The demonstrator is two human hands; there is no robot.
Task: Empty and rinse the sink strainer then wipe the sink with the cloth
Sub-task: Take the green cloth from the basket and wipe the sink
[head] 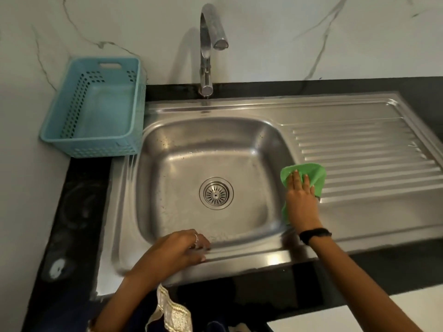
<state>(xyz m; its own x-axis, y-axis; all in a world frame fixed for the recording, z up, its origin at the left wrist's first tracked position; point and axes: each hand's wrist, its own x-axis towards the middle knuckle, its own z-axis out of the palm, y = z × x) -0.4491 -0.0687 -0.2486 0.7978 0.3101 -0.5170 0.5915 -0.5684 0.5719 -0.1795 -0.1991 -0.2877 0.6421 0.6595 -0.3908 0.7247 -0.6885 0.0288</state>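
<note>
The steel sink [167, 144] has a round metal strainer [216, 193] seated in its drain at the middle of the basin. My right hand [300, 200] lies flat on a green cloth [311, 172], pressing it on the sink's right rim where the ribbed drainboard begins. My left hand [182, 250] rests on the sink's front rim with its fingers curled, holding nothing. Water drops speckle the basin floor.
A chrome tap [207, 49] arches over the back of the basin. An empty light-blue plastic basket [96, 109] stands at the back left on the black counter [76, 212]. The ribbed drainboard [369, 159] stretches to the right. A marble wall rises behind.
</note>
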